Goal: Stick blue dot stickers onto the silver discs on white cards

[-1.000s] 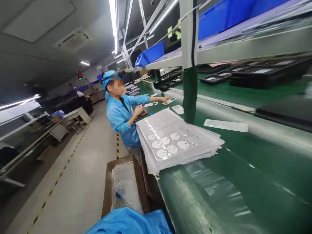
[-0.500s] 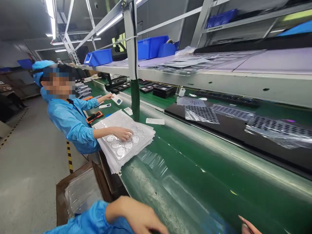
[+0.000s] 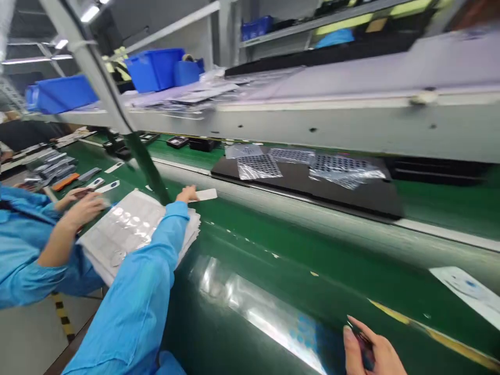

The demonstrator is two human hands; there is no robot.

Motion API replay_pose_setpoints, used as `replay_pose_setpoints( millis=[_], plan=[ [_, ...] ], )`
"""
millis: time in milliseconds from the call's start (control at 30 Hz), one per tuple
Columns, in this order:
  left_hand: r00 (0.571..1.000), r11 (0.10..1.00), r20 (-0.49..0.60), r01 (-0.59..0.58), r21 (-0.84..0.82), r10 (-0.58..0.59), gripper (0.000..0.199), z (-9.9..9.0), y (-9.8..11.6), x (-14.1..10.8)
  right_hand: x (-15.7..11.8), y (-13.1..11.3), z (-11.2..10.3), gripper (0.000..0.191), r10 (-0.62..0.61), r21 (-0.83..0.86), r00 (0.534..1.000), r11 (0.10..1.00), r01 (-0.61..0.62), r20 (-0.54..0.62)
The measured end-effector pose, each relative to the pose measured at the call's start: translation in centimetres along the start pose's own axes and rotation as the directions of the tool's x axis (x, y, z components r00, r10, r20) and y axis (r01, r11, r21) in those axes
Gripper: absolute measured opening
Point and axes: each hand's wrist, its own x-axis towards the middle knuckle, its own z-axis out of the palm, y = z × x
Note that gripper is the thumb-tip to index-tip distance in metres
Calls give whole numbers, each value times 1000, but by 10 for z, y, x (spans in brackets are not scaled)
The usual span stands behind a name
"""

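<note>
My left hand (image 3: 188, 194) reaches far forward past the stack of white sheets, its fingers closed on the near end of a white card (image 3: 206, 194) lying on the green bench. My right hand (image 3: 371, 346), low at the right, pinches a thin dark tool with a pointed tip, partly hidden by the fingers. Beside it on the bench lies a clear plastic film (image 3: 250, 307) with blue spots at one end. The paper stack (image 3: 117, 224) carries a clear tray with round pieces, partly covered by my left sleeve. A white card with a blue dot (image 3: 466, 289) lies at the right.
At the left, a co-worker's hands (image 3: 84, 208) work beside the stack. A slanting post (image 3: 146, 166) stands between the stack and the shelf (image 3: 273, 125). Perforated plastic sheets (image 3: 258, 165) rest on a black board (image 3: 300, 195). Blue bins (image 3: 154, 70) sit on the shelf.
My left hand has moved forward from the near edge to the white card. The view has swung right, and the co-worker's hand has left the tray. My right hand shows more fully.
</note>
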Motion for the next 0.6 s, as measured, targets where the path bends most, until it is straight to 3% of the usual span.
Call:
replay_pose_setpoints(
  millis=[100,233,400,500,600],
  plan=[
    [996,999,75,46,-6,-45,33,11,-6,26,1,1,-7,23,-73,-1,995,997,73,-64],
    [992,985,59,-106,-137,115,44,26,-12,60,3,-4,-20,25,4,-121,985,992,-26,-174],
    [979,933,-69,-206,-295,194,47,29,-3,85,-5,-11,-33,21,166,159,986,974,-160,-28],
    [965,908,-185,-239,-345,184,50,19,26,77,-12,-9,-32,19,247,311,967,916,-253,60],
    [933,836,-246,-347,-424,263,55,-1,74,33,-17,-7,-26,22,315,376,936,858,-350,154]
  ],
)
